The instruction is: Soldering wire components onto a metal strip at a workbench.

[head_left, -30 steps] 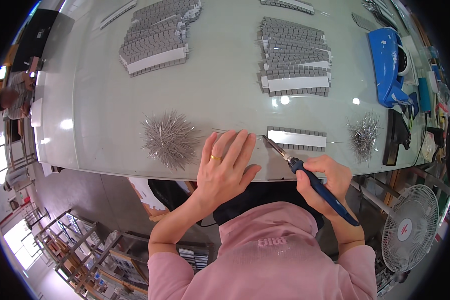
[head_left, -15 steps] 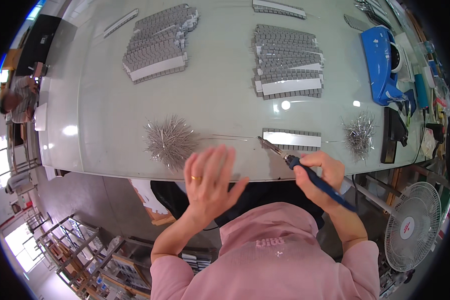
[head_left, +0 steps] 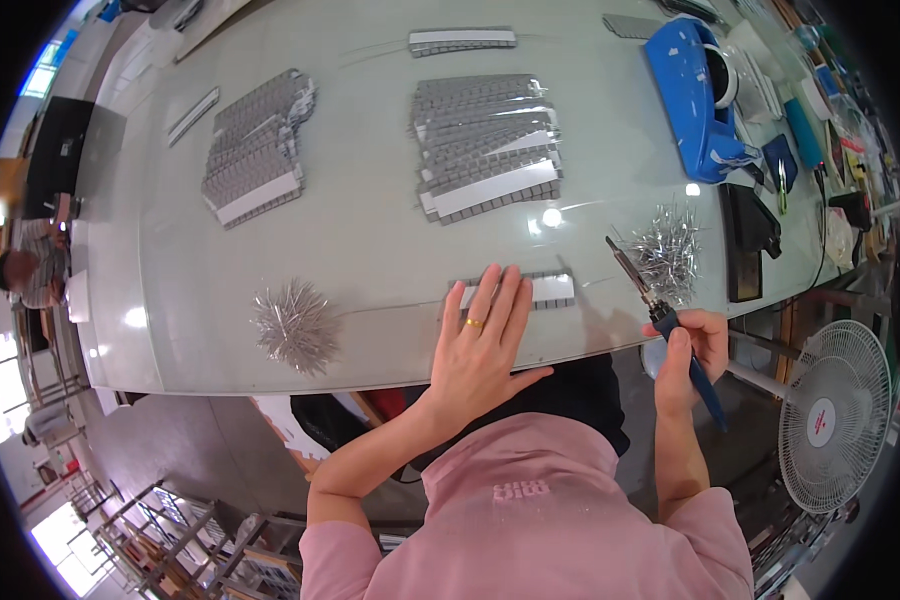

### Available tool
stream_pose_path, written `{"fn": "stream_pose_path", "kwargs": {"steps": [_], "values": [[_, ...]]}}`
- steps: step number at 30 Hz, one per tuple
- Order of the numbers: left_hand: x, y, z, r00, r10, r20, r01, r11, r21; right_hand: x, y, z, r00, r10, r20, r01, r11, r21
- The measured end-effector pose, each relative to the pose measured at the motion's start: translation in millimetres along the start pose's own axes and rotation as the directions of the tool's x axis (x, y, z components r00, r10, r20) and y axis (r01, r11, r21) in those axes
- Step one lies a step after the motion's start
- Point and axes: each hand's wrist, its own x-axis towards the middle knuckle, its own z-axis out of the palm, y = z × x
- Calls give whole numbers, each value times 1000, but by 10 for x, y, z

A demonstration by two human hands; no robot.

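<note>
Wire clump [head_left: 670, 252] bristles beside the soldering iron [head_left: 662, 317], blue dispenser [head_left: 684, 105] standing beyond

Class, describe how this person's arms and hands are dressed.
Short pink sleeves leave both forearms bare. The left hand wears a gold-coloured ring on its ring finger; no ring shows on the right hand. Neither is gloved.

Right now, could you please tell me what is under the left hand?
Under the left hand is part of a grey segmented strip with a white band; its right end is visible. Whatever the hand covers cannot be seen.
</note>
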Motion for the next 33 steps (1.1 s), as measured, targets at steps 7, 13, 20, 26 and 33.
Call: {"fn": "stream_pose_path", "kwargs": {"steps": [7, 13, 20, 26, 33], "values": [[-280, 73, 90, 944, 310, -114, -290, 943, 163, 112, 130, -151, 985, 43, -170, -56, 996, -70], [62, 57, -454, 940, 332, -82, -324, 941, 94, 198, 423, -322, 954, -68, -290, 62, 998, -30], [2147, -1159, -748, 863, 330, -382, -240, 934, 265, 91, 654, -303, 955, -123, -268, 121, 992, -27], [2775, -1730, -524, 894, 346, -283, -235, 902, 363, 87, 756, -305, 943, -232, -238, 207, 970, -124], [2327, -1531, -742, 904, 373, -209, -286, 890, 355, 79, 771, -319, 944, -257, -207, 208, 951, -230]]}}
